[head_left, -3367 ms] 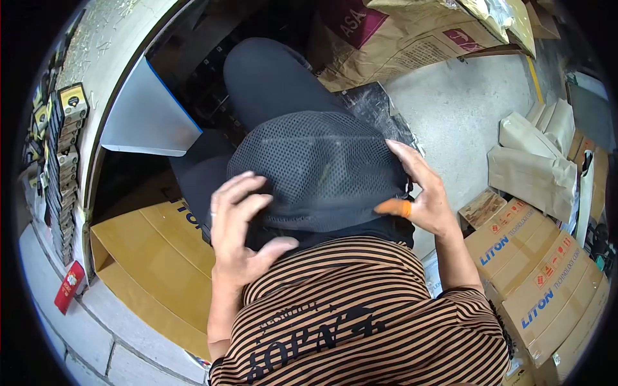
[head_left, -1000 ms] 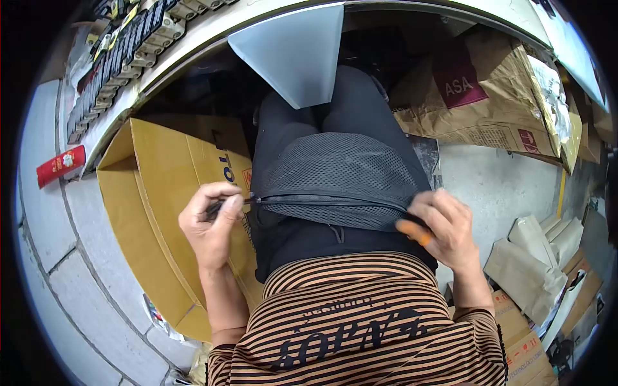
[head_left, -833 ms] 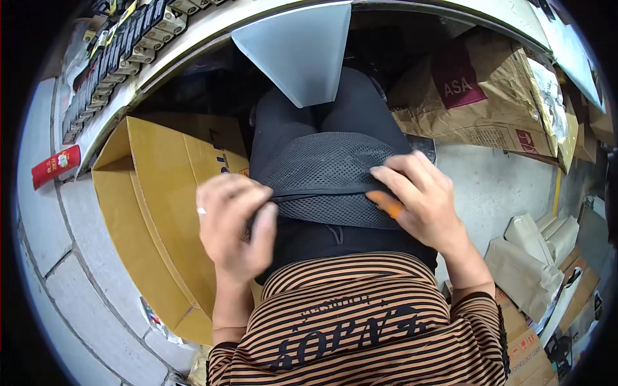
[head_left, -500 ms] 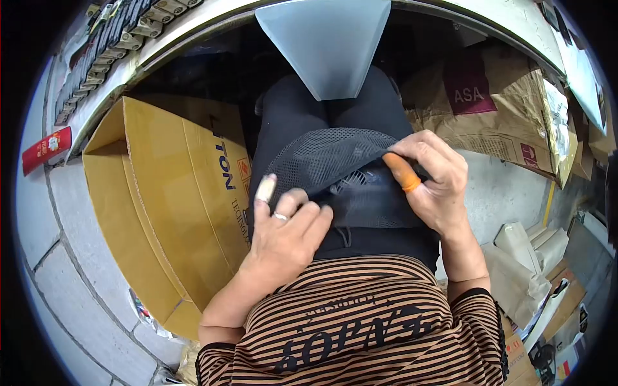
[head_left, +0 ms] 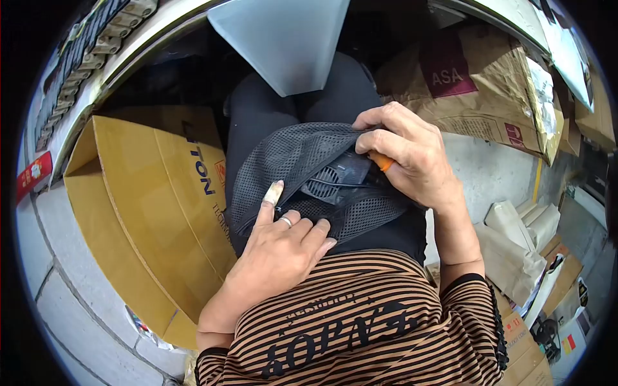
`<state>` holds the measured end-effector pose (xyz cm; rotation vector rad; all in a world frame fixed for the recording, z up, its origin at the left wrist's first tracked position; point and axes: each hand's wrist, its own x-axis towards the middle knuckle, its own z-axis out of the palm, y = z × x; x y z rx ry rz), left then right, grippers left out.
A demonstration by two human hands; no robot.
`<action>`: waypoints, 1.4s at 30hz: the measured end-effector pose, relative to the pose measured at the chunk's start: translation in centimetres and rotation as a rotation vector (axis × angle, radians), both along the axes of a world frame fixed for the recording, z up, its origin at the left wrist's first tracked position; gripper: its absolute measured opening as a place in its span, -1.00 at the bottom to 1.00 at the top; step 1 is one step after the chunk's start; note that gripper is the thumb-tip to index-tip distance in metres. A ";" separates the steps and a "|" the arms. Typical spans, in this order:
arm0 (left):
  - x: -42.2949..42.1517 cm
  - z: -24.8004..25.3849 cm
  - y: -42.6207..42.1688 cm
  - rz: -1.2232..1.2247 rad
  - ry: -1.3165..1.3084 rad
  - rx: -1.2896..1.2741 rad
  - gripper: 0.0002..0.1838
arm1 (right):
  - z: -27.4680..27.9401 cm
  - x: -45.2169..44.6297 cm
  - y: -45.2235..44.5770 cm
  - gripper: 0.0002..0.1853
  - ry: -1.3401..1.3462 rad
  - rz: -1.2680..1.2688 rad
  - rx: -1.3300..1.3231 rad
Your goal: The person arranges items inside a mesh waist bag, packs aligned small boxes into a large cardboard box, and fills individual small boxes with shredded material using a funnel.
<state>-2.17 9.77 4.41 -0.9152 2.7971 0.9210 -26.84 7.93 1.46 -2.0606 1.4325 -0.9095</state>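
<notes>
A black mesh bag (head_left: 273, 151) lies across my lap with its mouth pulled apart. Inside shows a dark device with a round slatted grille (head_left: 322, 182), and a black cable crosses it. My right hand (head_left: 412, 151), with an orange finger cot, pinches the bag's rim at the upper right. My left hand (head_left: 283, 241) has its fingers curled over the bag's near edge; the wrapped index finger points along the opening. The tips of some left fingers are hidden by the mesh.
An open cardboard box (head_left: 148, 212) stands at my left. Beyond my knees hangs a grey-blue tapered panel (head_left: 280, 45) at the table edge. A brown paper sack (head_left: 463, 90) is at the right, with folded paper bags (head_left: 515, 244) and cartons (head_left: 521, 350) below it.
The bag's mouth has opened wider, exposing more of the grilled device. My left hand has settled on the near edge, and my right hand has turned over the rim. The view has shifted slightly.
</notes>
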 end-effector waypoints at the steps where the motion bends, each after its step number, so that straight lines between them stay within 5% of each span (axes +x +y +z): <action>1: -0.1 -0.1 0.1 -0.012 -0.017 -0.031 -0.87 | 0.1 -0.1 0.3 -0.81 0.023 0.020 0.030; 7: 0.4 0.9 -1.3 -0.139 0.137 0.102 -0.85 | 0.3 0.0 2.1 -0.82 0.140 -0.023 0.096; 16: 1.8 1.8 -2.0 -0.033 -0.025 0.159 -0.82 | 0.4 2.2 1.3 -0.41 0.172 0.080 0.186; 21: 2.8 2.1 -2.4 0.098 -0.295 0.019 -0.76 | -0.3 5.1 1.0 -0.35 0.264 0.064 0.150; 31: 0.7 0.8 -2.1 0.197 -0.115 -0.305 -0.75 | 2.6 1.9 2.3 -0.47 0.462 0.067 0.330; 42: -1.2 -0.2 -0.6 0.153 0.046 -0.133 -0.86 | 3.3 -1.3 4.6 -0.45 0.560 0.124 0.410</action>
